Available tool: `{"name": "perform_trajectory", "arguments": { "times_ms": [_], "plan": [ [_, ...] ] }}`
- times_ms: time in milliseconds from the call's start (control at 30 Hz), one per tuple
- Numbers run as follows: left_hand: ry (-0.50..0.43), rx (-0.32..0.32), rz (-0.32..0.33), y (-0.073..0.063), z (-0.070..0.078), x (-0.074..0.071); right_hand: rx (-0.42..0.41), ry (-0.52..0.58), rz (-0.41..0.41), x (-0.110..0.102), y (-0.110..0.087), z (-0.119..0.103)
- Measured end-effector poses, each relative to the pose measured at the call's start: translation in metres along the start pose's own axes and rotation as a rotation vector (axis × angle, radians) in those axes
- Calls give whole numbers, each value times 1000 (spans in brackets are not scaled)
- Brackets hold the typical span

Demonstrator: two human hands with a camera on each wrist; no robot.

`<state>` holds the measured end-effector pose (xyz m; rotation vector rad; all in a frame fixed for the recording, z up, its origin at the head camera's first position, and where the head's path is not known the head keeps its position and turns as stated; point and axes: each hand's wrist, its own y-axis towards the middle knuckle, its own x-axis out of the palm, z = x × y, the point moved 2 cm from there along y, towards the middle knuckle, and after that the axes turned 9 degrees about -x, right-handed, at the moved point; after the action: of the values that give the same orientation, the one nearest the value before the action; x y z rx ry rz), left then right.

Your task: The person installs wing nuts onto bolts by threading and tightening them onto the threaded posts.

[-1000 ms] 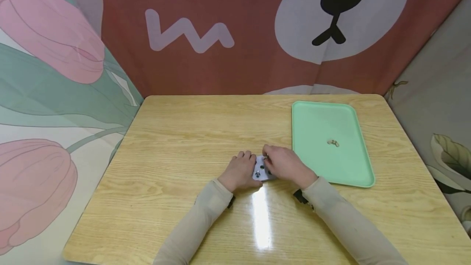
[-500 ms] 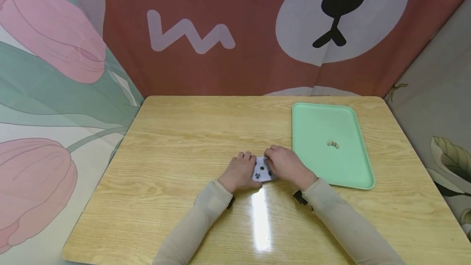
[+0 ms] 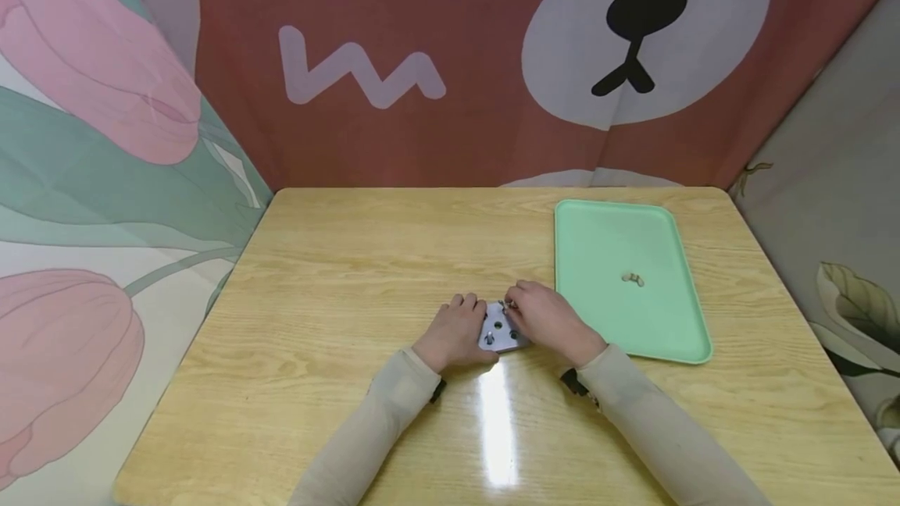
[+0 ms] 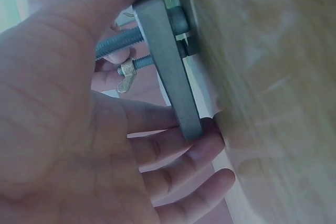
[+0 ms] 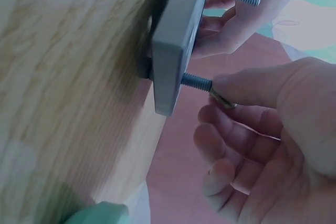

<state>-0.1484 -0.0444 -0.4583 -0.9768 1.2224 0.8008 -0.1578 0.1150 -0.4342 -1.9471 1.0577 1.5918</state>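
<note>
On the desk (image 3: 337,272), approx. mid-width and near the person, sits a grey plate (image 3: 503,331) w/ holes thru it and bolts standing up from its top face. L hand (image 3: 453,332) grips the plate by its edges, thumb on the near edge, fingers spread along the far side. R hand (image 3: 550,321) pinches a wing nut (image 4: 127,75) btwn thumb and index; other fingers curl loosely below. The nut is on the tip end of the thin bolt (image 5: 196,81) (the thick bolt (image 4: 119,43) alongside has a bare thread). Bolt heads show under the plate, btwn it and the desk. Just R of the R hand is a green tray (image 3: 619,244) w/ a few small pcs (image 3: 633,279) in it, too small to ID. Both arms have light sleeves (image 3: 355,432).
</note>
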Motion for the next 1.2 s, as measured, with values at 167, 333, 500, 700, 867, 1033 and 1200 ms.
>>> {"name": "perform_trajectory", "arguments": {
  "times_ms": [167,333,500,700,867,1033,1200],
  "plan": [
    [0,0,5,0,1,0,-40,22,38,2,-3,2],
    [-16,3,11,-1,-1,2,-80,15,60,2,-3,1],
    [-23,7,14,0,-1,3,-100,18,79,1,-3,0],
    [-20,6,12,1,-1,3,-76,41,35,1,-2,-3],
    [-18,2,3,1,-2,2,-53,18,-5,0,1,-3],
    [-10,7,-8,0,-1,0,-26,-38,7,1,4,-2],
    [8,2,-16,0,1,-1,21,-28,6,3,7,-2]
  ]
}}
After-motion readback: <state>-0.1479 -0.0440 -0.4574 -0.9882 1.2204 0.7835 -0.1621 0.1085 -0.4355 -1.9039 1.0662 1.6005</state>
